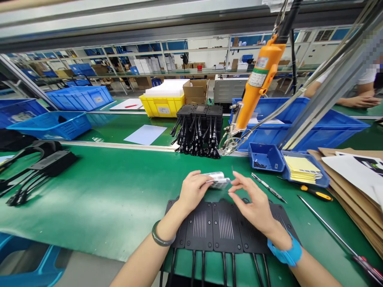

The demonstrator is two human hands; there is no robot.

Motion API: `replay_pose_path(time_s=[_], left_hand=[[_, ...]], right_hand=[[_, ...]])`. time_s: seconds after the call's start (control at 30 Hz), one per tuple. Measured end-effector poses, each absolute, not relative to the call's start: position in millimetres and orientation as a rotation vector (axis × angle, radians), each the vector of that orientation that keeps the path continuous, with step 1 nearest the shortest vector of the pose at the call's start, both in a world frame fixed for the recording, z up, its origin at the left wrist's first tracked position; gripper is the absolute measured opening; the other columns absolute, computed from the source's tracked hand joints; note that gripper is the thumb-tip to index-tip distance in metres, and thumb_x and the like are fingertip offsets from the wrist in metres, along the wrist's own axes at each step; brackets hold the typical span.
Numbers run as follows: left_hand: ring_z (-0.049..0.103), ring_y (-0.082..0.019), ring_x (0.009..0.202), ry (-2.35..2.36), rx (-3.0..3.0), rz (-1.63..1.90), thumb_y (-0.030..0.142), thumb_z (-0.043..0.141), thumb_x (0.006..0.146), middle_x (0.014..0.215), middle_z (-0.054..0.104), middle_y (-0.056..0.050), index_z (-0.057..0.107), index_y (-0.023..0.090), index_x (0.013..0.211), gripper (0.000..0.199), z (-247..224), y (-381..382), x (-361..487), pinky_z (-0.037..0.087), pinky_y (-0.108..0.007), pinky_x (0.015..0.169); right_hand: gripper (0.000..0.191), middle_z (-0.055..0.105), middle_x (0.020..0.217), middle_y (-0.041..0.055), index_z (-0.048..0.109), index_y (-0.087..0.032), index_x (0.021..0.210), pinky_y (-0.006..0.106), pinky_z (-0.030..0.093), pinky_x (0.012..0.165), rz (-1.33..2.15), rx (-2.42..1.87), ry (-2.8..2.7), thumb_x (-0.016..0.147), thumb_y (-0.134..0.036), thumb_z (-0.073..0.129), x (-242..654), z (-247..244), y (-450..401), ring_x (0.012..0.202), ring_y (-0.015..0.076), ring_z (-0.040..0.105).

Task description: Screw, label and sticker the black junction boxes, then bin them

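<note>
My left hand (pixel 194 191) pinches a curled strip of white labels (pixel 218 181) with grey print, blurred by motion. Close to the strip's right end is my right hand (pixel 251 201), its thumb and fingertips apart; nothing shows clearly between them. Whether those fingertips touch the strip I cannot tell. Below both hands lies a row of several black box-shaped devices (pixel 199 227) with slotted, screwed faces, side by side. Their black cables run toward the table's near edge. My forearms cover parts of the outer devices.
An orange electric screwdriver (pixel 259 79) hangs at the right. A small blue bin of screws (pixel 266 157), a pen (pixel 269 187), screwdrivers and cardboard (pixel 356 191) lie to the right. Behind are stacked black devices (pixel 199 127) and a yellow bin (pixel 163 105). Someone's hands (pixel 362 99) rest far right.
</note>
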State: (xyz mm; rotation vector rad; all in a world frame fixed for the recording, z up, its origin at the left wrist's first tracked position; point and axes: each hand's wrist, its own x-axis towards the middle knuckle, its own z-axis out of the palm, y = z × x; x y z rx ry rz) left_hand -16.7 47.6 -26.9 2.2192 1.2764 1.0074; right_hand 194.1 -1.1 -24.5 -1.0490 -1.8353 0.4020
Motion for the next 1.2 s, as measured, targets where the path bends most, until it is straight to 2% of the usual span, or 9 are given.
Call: replay_pose_path(time_s=[0.17,0.3,0.4,0.6,0.7,0.8,0.87,1.03,1.2], left_hand=[[0.046,-0.032,0.131,1.403,2.706,0.741,0.011,0.067,0.084,0.137,0.056,-0.012,0.060,0.021,0.123,0.041,9.2,24.2,-34.0,0.029,-0.058,0.111],[0.059,-0.030,0.114,1.367,2.759,0.526,0.021,0.064,0.089,0.118,0.066,-0.011,0.066,0.018,0.108,0.020,14.2,-31.8,-39.3,0.043,-0.053,0.102],[0.064,-0.026,0.106,1.245,2.712,0.518,0.028,0.065,0.089,0.112,0.069,-0.009,0.066,0.019,0.108,0.020,-9.5,-75.3,-30.7,0.048,-0.046,0.099],[0.037,-0.039,0.137,1.193,2.824,0.460,0.071,0.065,0.074,0.145,0.043,-0.024,0.045,0.002,0.137,0.095,-59.0,-116.6,-0.9,0.037,-0.056,0.109],[0.047,-0.032,0.132,0.850,2.785,0.523,0.064,0.057,0.085,0.138,0.054,-0.018,0.053,0.011,0.132,0.071,-59.7,-127.3,4.2,0.033,-0.048,0.113],[0.071,-0.015,0.089,0.501,2.594,0.642,0.043,0.053,0.096,0.091,0.075,-0.002,0.067,0.023,0.102,0.025,-53.2,-139.5,1.7,0.036,-0.032,0.113],[0.069,-0.012,0.069,0.629,2.505,0.779,0.035,0.051,0.098,0.072,0.071,0.001,0.067,0.023,0.093,0.021,-50.2,-144.6,-1.0,0.041,-0.029,0.109],[0.062,-0.029,0.113,1.297,2.617,0.812,0.019,0.051,0.094,0.116,0.067,-0.016,0.060,0.011,0.120,0.029,-53.6,-141.1,-4.0,0.050,-0.049,0.101],[0.060,-0.030,0.118,1.322,2.696,0.720,0.035,0.048,0.099,0.120,0.066,-0.018,0.058,0.006,0.123,0.039,-60.7,-138.0,-4.0,0.050,-0.050,0.101]], right_hand=[[0.047,0.055,0.104,0.0055,0.043,-0.026,0.132,0.029,0.059,0.068,1.080,-1.198,-1.655,0.087,-0.025,0.056,188.5,-12.9,-38.1,0.073,0.0130,0.067],[0.044,0.050,0.102,0.0045,0.044,-0.026,0.127,0.024,0.055,0.057,1.265,-1.287,-1.626,0.084,-0.024,0.055,184.8,-29.0,-67.3,0.066,0.0103,0.063],[0.046,0.048,0.104,0.0043,0.043,-0.027,0.128,0.024,0.055,0.057,1.278,-1.340,-1.581,0.084,-0.024,0.055,184.4,-42.5,-79.5,0.066,0.0096,0.063],[0.049,0.048,0.107,0.0039,0.041,-0.029,0.128,0.025,0.056,0.064,1.138,-1.372,-1.383,0.084,-0.032,0.061,198.2,-48.4,-82.9,0.073,0.0115,0.065],[0.049,0.048,0.106,0.0032,0.041,-0.029,0.127,0.025,0.056,0.064,1.124,-1.366,-1.365,0.083,-0.034,0.063,202.9,-47.4,-83.9,0.073,0.0113,0.065],[0.046,0.047,0.105,0.0030,0.041,-0.028,0.125,0.025,0.055,0.061,1.201,-1.367,-1.421,0.084,-0.031,0.061,199.9,-48.0,-87.3,0.068,0.0099,0.064],[0.045,0.047,0.105,0.0032,0.041,-0.027,0.125,0.024,0.054,0.059,1.227,-1.376,-1.478,0.084,-0.028,0.059,195.5,-49.3,-89.7,0.067,0.0095,0.064],[0.043,0.047,0.108,0.0041,0.041,-0.027,0.126,0.025,0.054,0.061,1.132,-1.402,-1.641,0.086,-0.021,0.054,186.7,-51.0,-90.8,0.069,0.0101,0.066],[0.041,0.047,0.108,0.0043,0.041,-0.027,0.125,0.025,0.054,0.059,1.082,-1.418,-1.734,0.086,-0.017,0.052,184.6,-48.9,-89.1,0.067,0.0096,0.066]])
